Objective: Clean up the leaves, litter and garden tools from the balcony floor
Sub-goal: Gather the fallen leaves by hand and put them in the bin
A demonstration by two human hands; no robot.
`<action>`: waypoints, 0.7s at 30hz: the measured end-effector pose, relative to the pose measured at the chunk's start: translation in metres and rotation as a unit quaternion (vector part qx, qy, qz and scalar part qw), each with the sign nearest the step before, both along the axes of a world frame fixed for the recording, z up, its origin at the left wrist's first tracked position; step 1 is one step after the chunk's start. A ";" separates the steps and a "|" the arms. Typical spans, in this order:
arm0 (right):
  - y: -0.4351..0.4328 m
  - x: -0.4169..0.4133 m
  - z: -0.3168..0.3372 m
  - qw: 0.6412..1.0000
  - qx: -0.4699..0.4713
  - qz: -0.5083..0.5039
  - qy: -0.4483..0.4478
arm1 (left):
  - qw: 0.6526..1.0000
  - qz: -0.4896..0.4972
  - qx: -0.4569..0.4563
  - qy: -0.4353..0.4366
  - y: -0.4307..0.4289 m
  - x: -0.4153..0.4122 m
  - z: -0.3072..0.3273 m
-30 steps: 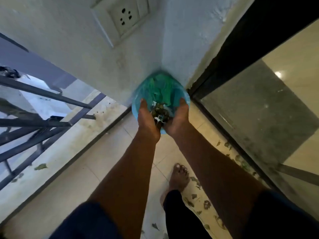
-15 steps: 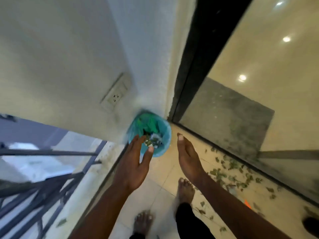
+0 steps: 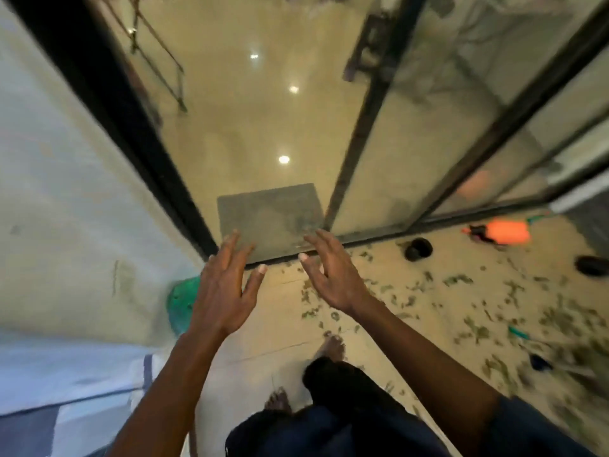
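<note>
Just right of the green bin [image 3: 179, 305], left hand [image 3: 224, 291] and right hand [image 3: 329, 278] hang wide and empty, and loose leaves [image 3: 461, 308] could spill from a hasty scoop.

We see a pale plastered wall [image 3: 66, 192] at left, a black-framed glass door [image 3: 412, 127] ahead, a grey mat [image 3: 270, 219] behind it, light spots [image 3: 283, 159] on glossy flooring, and beige balcony tiles [image 3: 283, 328] below.
</note>
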State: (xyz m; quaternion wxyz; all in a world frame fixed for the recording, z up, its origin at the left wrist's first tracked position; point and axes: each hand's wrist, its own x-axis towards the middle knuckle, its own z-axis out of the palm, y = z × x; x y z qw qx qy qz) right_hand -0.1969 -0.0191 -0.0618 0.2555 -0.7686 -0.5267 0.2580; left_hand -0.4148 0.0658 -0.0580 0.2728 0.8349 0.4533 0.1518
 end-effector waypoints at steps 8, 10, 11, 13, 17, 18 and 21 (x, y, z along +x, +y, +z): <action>-0.127 0.084 0.023 0.982 0.026 -0.185 0.006 | 0.976 -0.212 -0.009 0.041 -0.034 0.135 0.032; -0.159 0.107 0.019 0.972 0.030 -0.231 0.015 | 0.966 -0.254 -0.003 0.044 -0.047 0.173 0.035; -0.173 0.116 0.017 0.968 0.031 -0.250 0.017 | 0.962 -0.271 0.003 0.044 -0.054 0.189 0.036; -0.204 0.136 0.011 0.955 0.033 -0.293 0.022 | 0.950 -0.309 0.016 0.048 -0.072 0.225 0.038; -0.257 0.183 0.000 0.933 0.021 -0.359 0.024 | 0.923 -0.376 0.039 0.075 -0.107 0.300 0.037; -0.269 0.197 -0.004 0.927 0.020 -0.373 0.028 | 0.916 -0.391 0.044 0.079 -0.115 0.320 0.035; -0.297 0.245 -0.015 0.911 0.029 -0.410 0.040 | 0.897 -0.429 0.060 0.090 -0.133 0.382 0.028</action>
